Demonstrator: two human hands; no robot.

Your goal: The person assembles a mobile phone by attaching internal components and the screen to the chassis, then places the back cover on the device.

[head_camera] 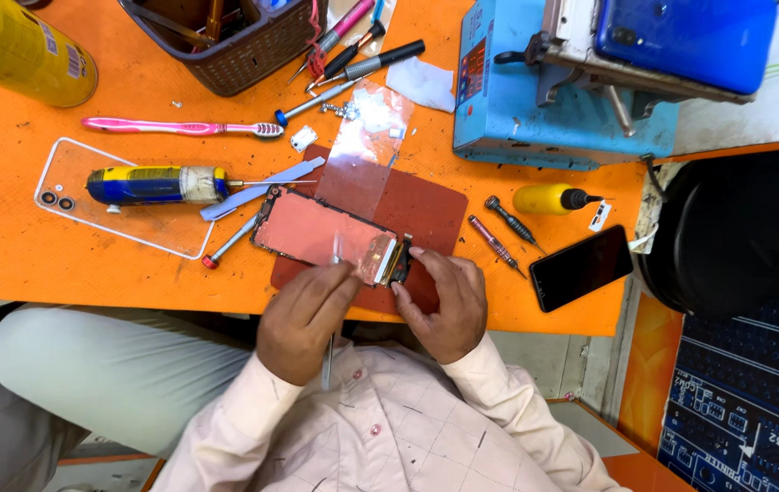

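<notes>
Phone screen panel point(321, 235) on red mat point(426, 214) near surface's front edge, thin, light, brittle-looking, best held by edges; left hand point(303, 319) pinches thin tool point(328, 360), right hand point(439, 301) grips panel's end.

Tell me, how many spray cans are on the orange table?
2: a large yellow can at the top left corner, and a small blue-and-yellow can lying on the clear phone case. Others may be out of frame.

One camera on the person's head, looking almost straight down, close above the orange surface point(7, 246), surface filling the top of the frame, the person's own lap and shirt along the bottom, no second view to share with.
</notes>
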